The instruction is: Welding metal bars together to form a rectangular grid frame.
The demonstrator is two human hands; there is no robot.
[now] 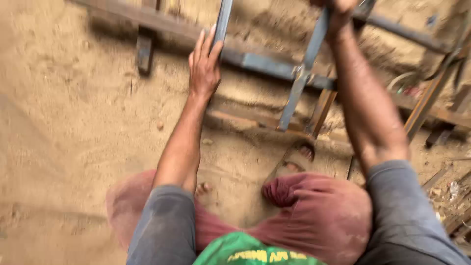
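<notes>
Both hands on welded steel frame [294, 73], standing on sandy ground [73, 122].
Left hand [205, 61] laid open against one upright bar; right hand [338, 12] clamped round another, partly out of view.

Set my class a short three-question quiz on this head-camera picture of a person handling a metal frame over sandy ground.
1. True or false: the left hand rests open against a bar of the metal frame.
2. What covers the ground?
3. The right hand is: A) gripping a frame bar, B) flat on the sand, C) holding a hammer.

Key: 1 true; 2 sand; 3 A.
</notes>
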